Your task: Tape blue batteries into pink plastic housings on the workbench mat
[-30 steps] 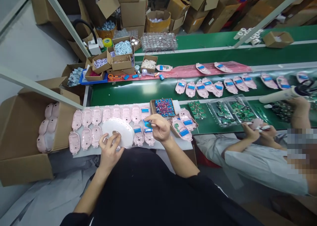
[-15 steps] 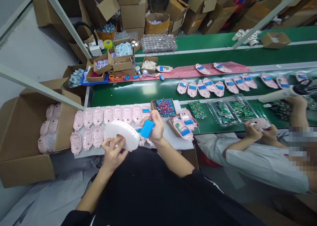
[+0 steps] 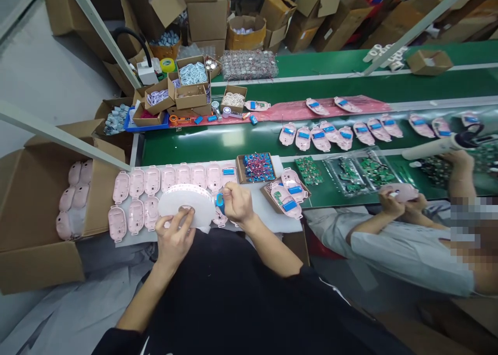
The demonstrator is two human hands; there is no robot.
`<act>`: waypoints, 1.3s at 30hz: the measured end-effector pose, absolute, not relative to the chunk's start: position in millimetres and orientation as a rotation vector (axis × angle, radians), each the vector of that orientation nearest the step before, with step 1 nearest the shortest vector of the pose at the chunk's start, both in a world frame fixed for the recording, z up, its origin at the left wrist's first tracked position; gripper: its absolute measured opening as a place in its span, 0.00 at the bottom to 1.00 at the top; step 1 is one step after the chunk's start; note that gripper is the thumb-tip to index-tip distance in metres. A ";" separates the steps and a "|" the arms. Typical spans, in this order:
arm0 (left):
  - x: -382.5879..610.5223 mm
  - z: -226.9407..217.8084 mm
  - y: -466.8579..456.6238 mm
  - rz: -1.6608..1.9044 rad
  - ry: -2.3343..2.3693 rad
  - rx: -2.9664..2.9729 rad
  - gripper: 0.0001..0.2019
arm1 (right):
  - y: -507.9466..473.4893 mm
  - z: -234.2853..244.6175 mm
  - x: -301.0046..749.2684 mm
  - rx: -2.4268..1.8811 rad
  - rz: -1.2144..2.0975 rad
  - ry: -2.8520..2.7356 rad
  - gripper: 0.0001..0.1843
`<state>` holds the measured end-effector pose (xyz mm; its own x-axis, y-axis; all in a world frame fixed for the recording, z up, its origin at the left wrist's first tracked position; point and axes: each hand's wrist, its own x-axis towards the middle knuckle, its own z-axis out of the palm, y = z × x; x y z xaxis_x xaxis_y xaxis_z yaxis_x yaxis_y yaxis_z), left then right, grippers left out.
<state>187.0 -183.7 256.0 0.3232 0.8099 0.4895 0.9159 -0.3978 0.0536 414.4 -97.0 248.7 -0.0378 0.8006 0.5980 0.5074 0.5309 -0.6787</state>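
Note:
My left hand (image 3: 175,235) grips a wide white roll of adhesive pads (image 3: 182,202), its fingers at the hole in the middle. Dots or patches run along the roll's outer edge. In my right hand (image 3: 238,204) is a blue battery pack (image 3: 220,202), partly covered by the curled fingers and close to the roll's right edge. Whether the battery touches the roll, I cannot tell. Behind and left of the roll lie rows of pink plastic shells (image 3: 136,215) on a white sheet (image 3: 264,222). A box of blue batteries with red wires (image 3: 257,168) stands just beyond my right hand.
Pink shells with batteries (image 3: 290,205) rest on a small box at right. Green circuit boards (image 3: 309,171) lie farther right. A co-worker's hands (image 3: 392,202) hold a pink shell. A large carton (image 3: 35,204) stands at left. More shells sit on the green belt (image 3: 194,150).
My right hand has turned and drawn the battery against or near the roll's edge, so less of the battery shows. The roll has tilted flatter and shifted slightly left.

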 end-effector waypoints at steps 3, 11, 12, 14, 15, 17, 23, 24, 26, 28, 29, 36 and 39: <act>185.8 256.9 -183.2 -0.630 -1.608 -2.377 0.25 | -99.0 246.5 413.6 -1.198 0.526 -1.684 0.15; 187.4 259.4 -178.9 -0.512 -1.820 -2.286 0.25 | -105.7 211.0 411.6 -1.007 1.552 -1.176 0.40; 190.7 259.1 -178.1 -0.493 -1.834 -2.269 0.25 | -109.2 203.5 405.5 -1.013 1.580 -1.062 0.41; 198.8 256.8 -175.9 -0.487 -1.873 -2.231 0.25 | -119.1 188.7 389.4 -1.029 1.543 -0.827 0.38; 203.1 254.5 -174.9 -0.493 -1.899 -2.218 0.26 | -124.0 181.5 381.3 -1.026 1.505 -0.719 0.37; 210.8 247.0 -173.9 -0.495 -1.950 -2.220 0.27 | -127.5 167.3 371.4 -1.000 1.457 -0.552 0.35; 218.6 211.8 -183.5 -0.056 -2.187 -2.498 0.29 | -25.2 114.7 436.8 -1.160 1.193 -0.443 0.27; 217.2 207.6 -185.2 0.019 -2.278 -2.473 0.28 | 2.3 102.9 451.9 -1.245 1.141 -0.511 0.27; 212.1 202.5 -186.8 0.081 -2.484 -2.300 0.28 | 50.0 78.2 469.5 -1.438 1.161 -0.822 0.28; 204.4 200.7 -187.1 0.066 -2.648 -2.079 0.28 | 80.2 55.2 467.1 -1.610 1.248 -1.350 0.27; 199.7 200.2 -187.7 0.046 -2.699 -1.995 0.27 | 88.2 45.2 459.8 -1.662 1.263 -1.647 0.26; 164.4 186.9 -216.4 -0.020 -2.828 -1.766 0.28 | 90.1 5.1 400.1 -1.641 0.975 -2.802 0.32; 153.5 183.3 -227.9 0.018 -2.863 -1.726 0.29 | 89.7 -3.2 391.5 -1.685 0.943 -2.807 0.33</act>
